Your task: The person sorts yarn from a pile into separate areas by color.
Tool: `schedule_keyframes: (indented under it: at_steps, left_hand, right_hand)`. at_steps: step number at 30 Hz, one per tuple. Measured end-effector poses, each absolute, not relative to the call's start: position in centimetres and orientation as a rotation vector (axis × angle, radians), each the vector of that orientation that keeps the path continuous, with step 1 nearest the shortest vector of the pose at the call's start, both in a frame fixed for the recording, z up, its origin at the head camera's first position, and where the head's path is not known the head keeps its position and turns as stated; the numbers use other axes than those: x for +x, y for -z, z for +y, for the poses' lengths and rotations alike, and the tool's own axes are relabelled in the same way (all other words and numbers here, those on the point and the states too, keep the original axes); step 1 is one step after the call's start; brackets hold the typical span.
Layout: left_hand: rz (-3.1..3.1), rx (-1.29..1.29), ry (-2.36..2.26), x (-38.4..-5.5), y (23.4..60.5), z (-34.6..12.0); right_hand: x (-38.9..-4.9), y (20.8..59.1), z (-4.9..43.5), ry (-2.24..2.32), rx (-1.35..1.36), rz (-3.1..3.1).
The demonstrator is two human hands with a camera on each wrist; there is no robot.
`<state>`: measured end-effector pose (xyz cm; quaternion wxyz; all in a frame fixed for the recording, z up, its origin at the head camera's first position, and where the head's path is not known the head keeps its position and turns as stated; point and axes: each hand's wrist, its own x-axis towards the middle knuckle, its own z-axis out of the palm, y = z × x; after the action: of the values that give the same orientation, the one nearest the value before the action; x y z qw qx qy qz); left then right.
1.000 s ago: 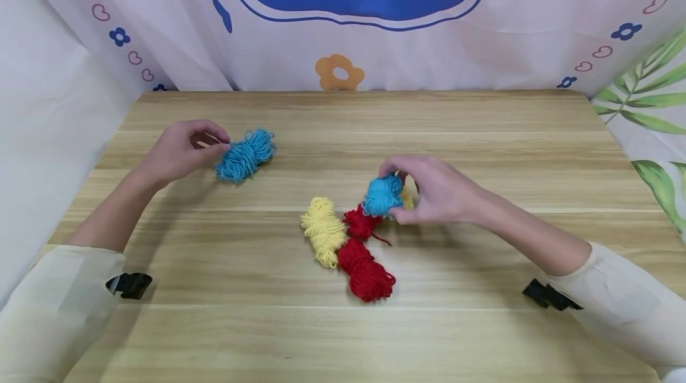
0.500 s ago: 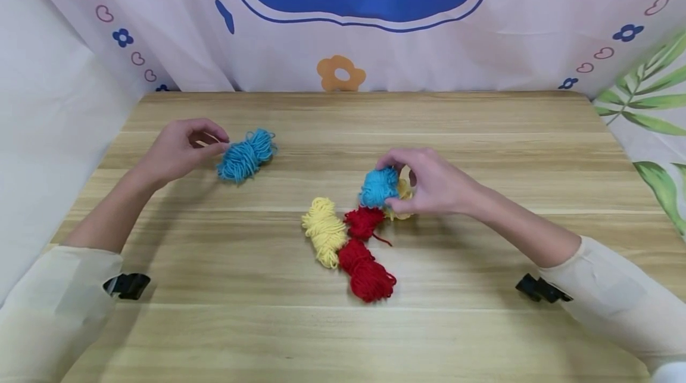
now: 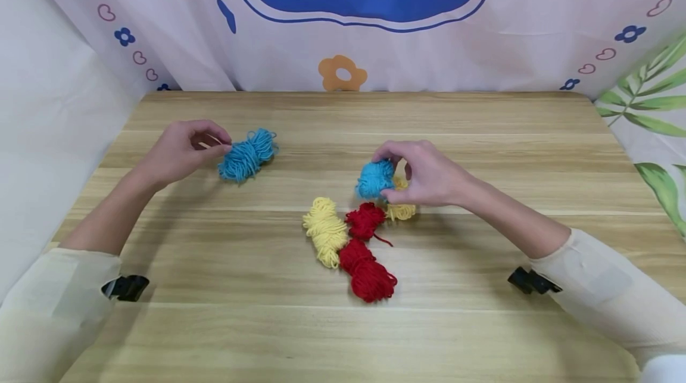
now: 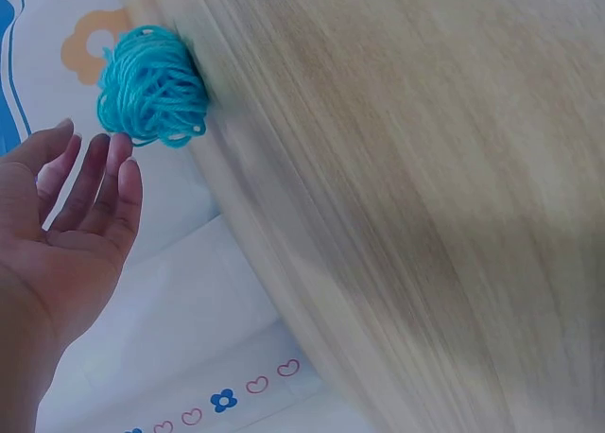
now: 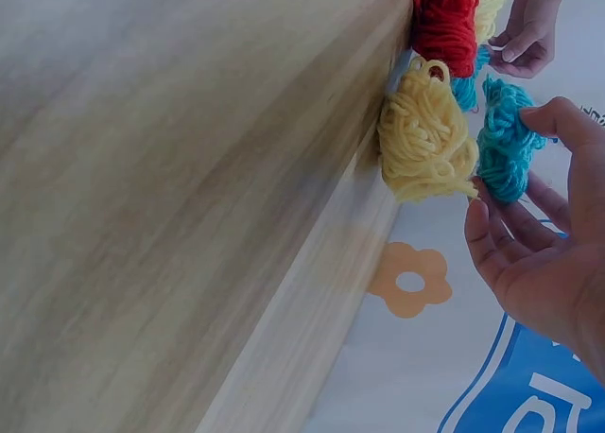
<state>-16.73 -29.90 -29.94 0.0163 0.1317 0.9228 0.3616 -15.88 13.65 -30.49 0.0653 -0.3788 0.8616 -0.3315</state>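
Head view: since a second ago, my right hand (image 3: 429, 174) has carried the held blue skein (image 3: 374, 179) toward the far edge of the bench (image 3: 214, 323) and slightly leftward. It has come off the top of the far red skein (image 3: 366, 220), and more of the right yellow skein (image 3: 401, 211) shows below my palm. My right thumb and fingers pinch the held blue skein; I cannot tell whether it touches the bench. My left hand (image 3: 184, 153) has stayed put, its fingers loosely bent and only a little apart, the tips at the near-left end of the other blue skein (image 3: 248, 155), which has not shifted either. The left yellow skein (image 3: 325, 232) leans against both the far red skein and the near red skein (image 3: 370, 271), and the two reds touch; all three lie as they did. Bare wood separates the two blues, and a strip of it runs between them and the far edge, where the printed cloth (image 3: 412, 58) hangs. The left edge slants past my left forearm. Broader wood spreads in front of the near red skein.
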Motion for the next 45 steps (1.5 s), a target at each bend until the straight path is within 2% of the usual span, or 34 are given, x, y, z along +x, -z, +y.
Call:
schedule_keyframes:
  at_steps: [45]
  left_hand:
    - [2.851,0.546,-1.087,-15.2,30.0,-27.6]
  right_hand:
    - [-18.5,31.2,10.6,1.066,-1.143,2.552]
